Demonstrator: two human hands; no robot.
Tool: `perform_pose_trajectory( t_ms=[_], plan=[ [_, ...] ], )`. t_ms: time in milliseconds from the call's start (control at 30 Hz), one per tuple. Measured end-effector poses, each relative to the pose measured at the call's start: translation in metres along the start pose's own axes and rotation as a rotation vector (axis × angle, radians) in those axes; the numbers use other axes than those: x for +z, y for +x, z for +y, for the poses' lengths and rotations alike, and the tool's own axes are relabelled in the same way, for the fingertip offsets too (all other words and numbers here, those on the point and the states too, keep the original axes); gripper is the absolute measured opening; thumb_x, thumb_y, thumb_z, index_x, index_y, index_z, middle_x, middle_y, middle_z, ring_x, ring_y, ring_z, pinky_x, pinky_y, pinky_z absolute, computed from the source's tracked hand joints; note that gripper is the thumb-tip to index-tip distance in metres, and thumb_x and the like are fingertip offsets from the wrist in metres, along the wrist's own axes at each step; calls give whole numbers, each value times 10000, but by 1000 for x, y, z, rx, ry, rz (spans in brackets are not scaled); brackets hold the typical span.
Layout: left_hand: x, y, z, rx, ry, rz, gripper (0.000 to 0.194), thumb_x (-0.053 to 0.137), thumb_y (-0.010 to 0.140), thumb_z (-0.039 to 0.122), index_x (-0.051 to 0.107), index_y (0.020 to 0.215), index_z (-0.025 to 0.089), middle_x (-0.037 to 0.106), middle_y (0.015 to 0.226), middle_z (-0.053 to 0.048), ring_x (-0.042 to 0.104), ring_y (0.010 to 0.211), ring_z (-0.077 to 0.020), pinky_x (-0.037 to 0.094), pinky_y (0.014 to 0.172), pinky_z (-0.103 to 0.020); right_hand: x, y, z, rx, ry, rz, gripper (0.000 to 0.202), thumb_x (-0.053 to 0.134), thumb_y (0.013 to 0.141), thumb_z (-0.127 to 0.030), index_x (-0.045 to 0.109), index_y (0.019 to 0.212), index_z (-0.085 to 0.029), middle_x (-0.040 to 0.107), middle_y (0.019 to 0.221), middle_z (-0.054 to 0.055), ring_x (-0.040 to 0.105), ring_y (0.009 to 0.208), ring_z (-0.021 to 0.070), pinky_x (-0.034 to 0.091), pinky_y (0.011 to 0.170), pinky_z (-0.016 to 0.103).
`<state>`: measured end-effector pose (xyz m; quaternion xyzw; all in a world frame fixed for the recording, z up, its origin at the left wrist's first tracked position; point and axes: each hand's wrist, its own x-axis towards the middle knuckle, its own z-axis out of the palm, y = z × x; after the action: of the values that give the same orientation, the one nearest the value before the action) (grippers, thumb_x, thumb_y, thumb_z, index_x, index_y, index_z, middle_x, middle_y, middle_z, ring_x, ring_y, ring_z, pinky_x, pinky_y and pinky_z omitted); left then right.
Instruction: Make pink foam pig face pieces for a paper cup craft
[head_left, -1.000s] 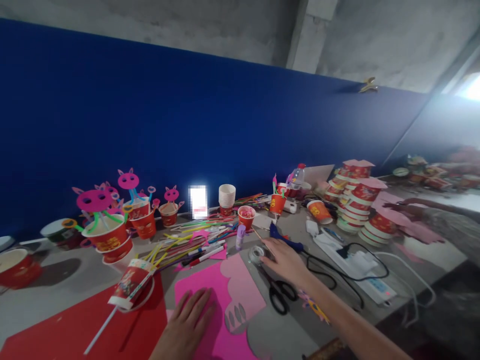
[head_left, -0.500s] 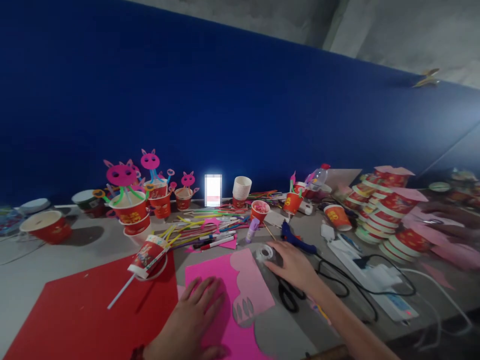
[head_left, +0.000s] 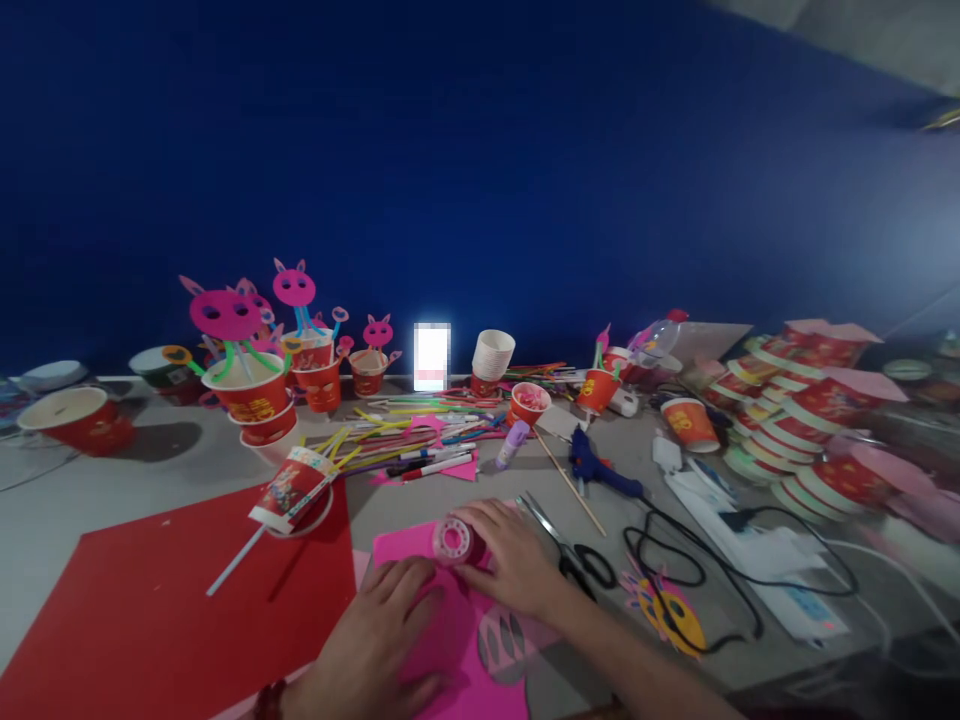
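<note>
The grey tabletop [head_left: 135,470] is crowded along its far edge with red paper cups and straws. Toward its near edge a red sheet [head_left: 150,600] lies flat, and just right of it a pink sheet [head_left: 401,548]. The left hand [head_left: 382,630] rests palm down on the pink sheet, fingers straight and a little apart, gripping nothing. The right hand [head_left: 510,560] has its fingers curled against the tape roll [head_left: 452,540], which sits on the pink sheet's far edge, just beyond the left fingertips. Black-handled scissors [head_left: 570,555] lie beside the right wrist. The step in hand looks like bringing tape to the pinned sheet; finding the tape's loose end would need a fingertip pinch while the left palm keeps the sheet flat
</note>
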<state>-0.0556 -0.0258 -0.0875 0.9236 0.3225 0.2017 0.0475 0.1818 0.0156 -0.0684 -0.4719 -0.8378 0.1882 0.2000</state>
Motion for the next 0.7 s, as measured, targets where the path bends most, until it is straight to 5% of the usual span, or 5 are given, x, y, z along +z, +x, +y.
perform_pose_trajectory(
  t_ms=[233, 700],
  plan=[
    [6, 1, -7, -82, 49, -40, 880, 646, 853, 585, 264, 1555, 215, 451, 1522, -160, 518, 1279, -331, 492, 1006, -458, -1, -1, 8, 4, 95, -3, 468, 696, 824, -315, 567, 1259, -200, 629, 1280, 117, 558, 1206, 281, 413, 1050, 423],
    [7, -2, -15, -114, 18, -72, 694, 605, 918, 390, 334, 1528, 203, 513, 1479, -143, 517, 1321, -296, 514, 1040, -416, -1, 3, 13, 8, 154, -3, 537, 702, 866, -501, 572, 1305, -220, 623, 1306, 114, 545, 1195, 285, 407, 1035, 416]
  ],
)
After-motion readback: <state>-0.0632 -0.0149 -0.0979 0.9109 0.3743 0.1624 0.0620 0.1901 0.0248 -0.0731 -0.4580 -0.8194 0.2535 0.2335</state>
